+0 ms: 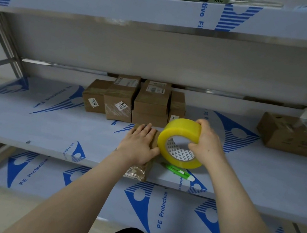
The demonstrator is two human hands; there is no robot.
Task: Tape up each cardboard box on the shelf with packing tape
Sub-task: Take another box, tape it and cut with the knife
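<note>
Pressing flat, the open left hand [136,146] pins the cardboard box [138,171] at frame centre, its long axis running toward the shelf [48,133] edge; the right hand [209,144], clamped round the tape roll [183,129], sits just right.

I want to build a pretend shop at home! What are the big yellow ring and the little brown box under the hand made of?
The yellow ring looks like glossy, see-through plastic tape wound on a printed card core. The little brown box looks like matt cardboard; its near end shines and crinkles, probably clear tape.
</note>
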